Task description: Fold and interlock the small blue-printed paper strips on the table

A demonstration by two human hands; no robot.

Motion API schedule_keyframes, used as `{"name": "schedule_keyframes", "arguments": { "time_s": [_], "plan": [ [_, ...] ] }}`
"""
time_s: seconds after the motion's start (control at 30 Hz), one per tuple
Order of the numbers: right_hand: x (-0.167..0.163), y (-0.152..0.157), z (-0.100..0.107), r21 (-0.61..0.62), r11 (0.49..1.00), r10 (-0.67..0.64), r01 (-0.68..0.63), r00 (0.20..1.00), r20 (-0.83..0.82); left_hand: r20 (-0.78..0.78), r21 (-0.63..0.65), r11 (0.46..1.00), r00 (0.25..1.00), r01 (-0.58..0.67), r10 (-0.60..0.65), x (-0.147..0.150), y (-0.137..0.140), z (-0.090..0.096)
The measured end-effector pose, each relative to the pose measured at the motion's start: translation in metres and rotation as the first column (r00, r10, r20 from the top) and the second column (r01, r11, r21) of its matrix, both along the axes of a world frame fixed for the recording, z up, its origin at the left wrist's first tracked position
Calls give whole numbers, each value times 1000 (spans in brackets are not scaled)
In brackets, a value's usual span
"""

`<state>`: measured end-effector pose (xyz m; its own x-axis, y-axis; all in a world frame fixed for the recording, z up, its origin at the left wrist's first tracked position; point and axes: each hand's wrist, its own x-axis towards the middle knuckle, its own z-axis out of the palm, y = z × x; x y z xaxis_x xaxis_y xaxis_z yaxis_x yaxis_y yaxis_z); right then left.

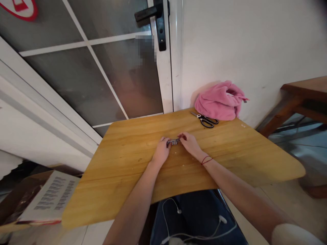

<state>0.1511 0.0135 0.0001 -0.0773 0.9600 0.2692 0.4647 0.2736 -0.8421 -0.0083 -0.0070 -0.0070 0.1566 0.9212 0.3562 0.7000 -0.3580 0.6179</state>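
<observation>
Between my hands, over the middle of the wooden table [122,160], is a small dark-and-white patterned strip [174,142], too small to name. My left hand [162,149] pinches its left end between thumb and fingers. At the other end, my right hand [188,142] grips it with closed fingertips; a thin red string circles that wrist. Black-handled scissors [207,120] lie beyond my right hand with their blades pointing left. A few tiny pale bits are scattered on the tabletop near my hands.
A pink plush cloth [219,102] sits at the table's back right, against the white wall. Behind the table stands a glazed door [102,78] with a black handle. An open cardboard box [48,197] is at the lower left. White earphones [222,219] trail across my lap.
</observation>
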Motion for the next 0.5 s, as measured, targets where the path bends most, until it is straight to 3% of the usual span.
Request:
{"name": "schedule_keyframes", "arguments": {
  "time_s": [0.17, 0.37, 0.5],
  "plan": [
    [-1, -1, 0, 18, 999, 30, -31, 999, 31, 3, 14, 998, 999, -53, 53, -3, 3, -1],
    [-6, 0, -5, 20, 987, 159, -158, 987, -25, 9, -10, 1000, 1000, -4, 4, -3, 1, 2],
    [-6, -2, -3, 23, 989, 149, -149, 988, -30, 16, -5, 1000, 1000, -6, 6, -3, 1, 4]
  ]
}}
